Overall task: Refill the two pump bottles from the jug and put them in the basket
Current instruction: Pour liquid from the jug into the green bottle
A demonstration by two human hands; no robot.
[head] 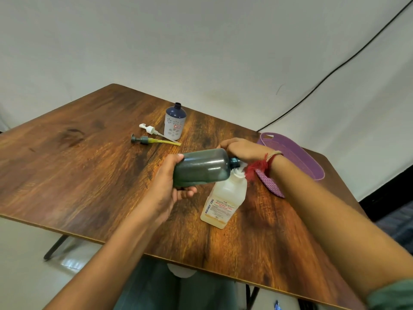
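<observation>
A: What sits farthest left of the person's grip?

B: Two pump heads lie on the table (pixel 78 175), up and left of the left hand (pixel 165 189): a grey pump head (pixel 143 139) with a yellow tube, and a white pump head (pixel 149 129) just beyond it. The blue bottle (pixel 175 126) stands upright and uncapped beside them, well apart from both hands.

A: And the grip?

B: The left hand's fingers and thumb curl round the base of the dark green bottle (pixel 201 167). It is held on its side with its open neck pointing right, over the top of the jug (pixel 223 202). The jug stands on the table, just below and to the right of that hand.

A: The other hand?

B: The right hand (pixel 243 151) is at the bottle's neck, above the jug. Its fingers curl down out of sight, so whether they hold anything cannot be told. The purple basket (pixel 312 168) lies to its right.
</observation>
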